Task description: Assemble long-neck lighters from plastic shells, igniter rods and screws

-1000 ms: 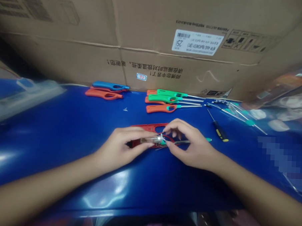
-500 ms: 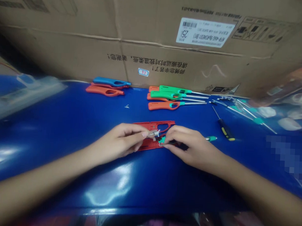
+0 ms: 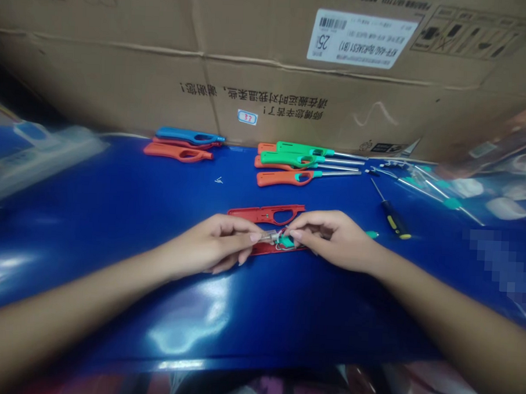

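Note:
My left hand [image 3: 220, 241] pinches a small clear lighter insert [image 3: 267, 237] just above a red lighter shell half [image 3: 266, 213] lying on the blue table [image 3: 114, 214]. My right hand [image 3: 331, 238] pinches the other end, at a green trigger piece [image 3: 287, 241] with a thin metal tube whose green tip [image 3: 372, 234] shows past the knuckles. The fingertips of both hands nearly meet over the shell. A second red shell piece [image 3: 267, 249] lies under the hands.
Assembled orange and green lighters [image 3: 299, 162] lie at the back, with blue and orange shells [image 3: 182, 144] to their left. A black-and-yellow screwdriver [image 3: 390, 214] and loose metal tubes [image 3: 429, 190] lie right. A cardboard box [image 3: 251, 63] walls the rear. A plastic bag [image 3: 33, 158] sits left.
Both hands have kept their pinch on the insert and tube and shifted slightly up the table over the red shell; the head camera tilted a little downward.

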Available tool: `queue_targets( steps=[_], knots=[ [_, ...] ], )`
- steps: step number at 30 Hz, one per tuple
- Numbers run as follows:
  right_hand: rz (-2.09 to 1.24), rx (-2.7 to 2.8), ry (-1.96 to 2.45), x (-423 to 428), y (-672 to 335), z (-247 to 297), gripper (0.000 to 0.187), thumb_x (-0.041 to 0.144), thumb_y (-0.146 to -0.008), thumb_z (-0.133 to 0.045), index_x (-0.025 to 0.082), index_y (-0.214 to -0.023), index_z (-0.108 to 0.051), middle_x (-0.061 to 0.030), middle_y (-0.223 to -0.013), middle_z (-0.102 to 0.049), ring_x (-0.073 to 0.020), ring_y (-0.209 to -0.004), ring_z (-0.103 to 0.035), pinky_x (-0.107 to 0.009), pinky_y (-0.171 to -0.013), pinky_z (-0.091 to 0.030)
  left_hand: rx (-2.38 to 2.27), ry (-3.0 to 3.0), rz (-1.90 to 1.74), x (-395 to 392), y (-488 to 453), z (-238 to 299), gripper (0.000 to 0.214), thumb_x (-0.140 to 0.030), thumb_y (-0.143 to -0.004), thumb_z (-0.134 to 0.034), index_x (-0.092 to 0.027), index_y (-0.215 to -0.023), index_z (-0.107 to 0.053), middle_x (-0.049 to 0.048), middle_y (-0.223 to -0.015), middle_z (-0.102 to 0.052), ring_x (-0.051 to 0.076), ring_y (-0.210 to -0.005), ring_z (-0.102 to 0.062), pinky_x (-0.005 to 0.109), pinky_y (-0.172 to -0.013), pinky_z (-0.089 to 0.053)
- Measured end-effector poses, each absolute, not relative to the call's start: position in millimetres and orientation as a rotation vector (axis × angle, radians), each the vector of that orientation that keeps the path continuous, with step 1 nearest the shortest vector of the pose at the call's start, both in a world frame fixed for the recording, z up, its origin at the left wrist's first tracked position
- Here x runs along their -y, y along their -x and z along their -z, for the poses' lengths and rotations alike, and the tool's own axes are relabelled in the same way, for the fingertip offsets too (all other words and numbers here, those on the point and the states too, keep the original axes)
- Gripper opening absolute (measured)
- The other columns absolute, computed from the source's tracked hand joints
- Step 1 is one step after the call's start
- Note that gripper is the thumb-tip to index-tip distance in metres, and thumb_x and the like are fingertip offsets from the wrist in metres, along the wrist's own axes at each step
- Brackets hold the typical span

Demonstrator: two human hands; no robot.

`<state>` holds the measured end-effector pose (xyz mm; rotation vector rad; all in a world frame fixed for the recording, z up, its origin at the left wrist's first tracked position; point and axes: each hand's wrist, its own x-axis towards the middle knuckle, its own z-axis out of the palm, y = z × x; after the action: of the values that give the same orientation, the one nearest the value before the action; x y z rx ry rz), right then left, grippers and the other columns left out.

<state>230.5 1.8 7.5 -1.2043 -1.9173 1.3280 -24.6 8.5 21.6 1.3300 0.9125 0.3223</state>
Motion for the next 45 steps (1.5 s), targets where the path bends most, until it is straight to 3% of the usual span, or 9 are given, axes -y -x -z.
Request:
queue_targets(
  steps=[4, 13, 27, 32, 39, 45],
  knots=[
    [-1.38, 1.913, 1.191, -2.8, -231.6, -9.6, 0.026, 0.041, -0.088, -0.068, 0.017, -0.094, -0.074, -0.0031, -0.074, -0.068, -0.0107, -0.06, -0.052, -0.024, -0.054, -0.041, -0.911, -1.332, -0.313, -7.5, 25.2, -22.7, 0.031, -0.043, -0.093, -0.06, -0.014, -0.1, -0.067, -0.0035, -0.063, -0.056, 0.003, -0.036, -0.036, 0.015, -0.033, -0.024],
    [-1.348, 1.948, 1.063, -4.9, -232.7, -11.0, 0.022, 0.038, -0.091, -0.067, 0.017, -0.085, -0.072, -0.0048, -0.084, -0.07, -0.0139, -0.074, -0.058, -0.027, -0.064, -0.047, -0.913, -1.304, -0.308, -9.0, 25.5, -22.2, 0.031, -0.045, -0.093, -0.061, -0.014, -0.091, -0.065, -0.0048, -0.06, -0.051, 0.003, -0.037, -0.035, 0.015, -0.035, -0.023],
    [-1.284, 2.024, 1.095, -4.5, -232.2, -10.2, 0.023, 0.038, -0.091, -0.067, 0.018, -0.082, -0.072, -0.0026, -0.076, -0.065, -0.012, -0.065, -0.05, -0.025, -0.055, -0.038, -0.89, -1.345, -0.262, -8.4, 24.8, -22.5, 0.03, -0.043, -0.096, -0.058, -0.015, -0.09, -0.065, -0.0044, -0.062, -0.052, 0.003, -0.038, -0.035, 0.015, -0.036, -0.024],
    [-1.283, 2.024, 1.091, -4.4, -231.6, -10.6, 0.022, 0.036, -0.091, -0.066, 0.018, -0.082, -0.072, -0.0025, -0.077, -0.065, -0.0114, -0.064, -0.049, -0.025, -0.054, -0.038, -0.907, -1.366, -0.27, -7.5, 23.8, -25.1, 0.03, -0.043, -0.096, -0.058, -0.015, -0.099, -0.068, -0.0046, -0.062, -0.052, 0.003, -0.038, -0.034, 0.015, -0.036, -0.023],
    [-1.257, 2.071, 1.071, -3.0, -230.8, -13.4, 0.019, 0.03, -0.092, -0.065, 0.016, -0.081, -0.071, -0.0006, -0.075, -0.062, -0.0084, -0.058, -0.045, -0.023, -0.051, -0.033, -0.934, -1.392, -0.239, -6.7, 22.2, -24.0, 0.033, -0.044, -0.096, -0.057, -0.012, -0.098, -0.067, -0.0046, -0.06, -0.049, 0.004, -0.039, -0.033, 0.015, -0.036, -0.023],
    [-1.243, 2.079, 1.014, -3.2, -230.9, -12.9, 0.018, 0.027, -0.092, -0.065, 0.014, -0.082, -0.071, -0.0003, -0.075, -0.062, -0.0065, -0.056, -0.04, -0.023, -0.048, -0.028, -0.919, -1.39, -0.231, -6.4, 22.8, -23.2, 0.035, -0.042, -0.097, -0.057, -0.012, -0.111, -0.069, -0.0046, -0.063, -0.051, 0.003, -0.039, -0.034, 0.015, -0.037, -0.023]
  ],
)
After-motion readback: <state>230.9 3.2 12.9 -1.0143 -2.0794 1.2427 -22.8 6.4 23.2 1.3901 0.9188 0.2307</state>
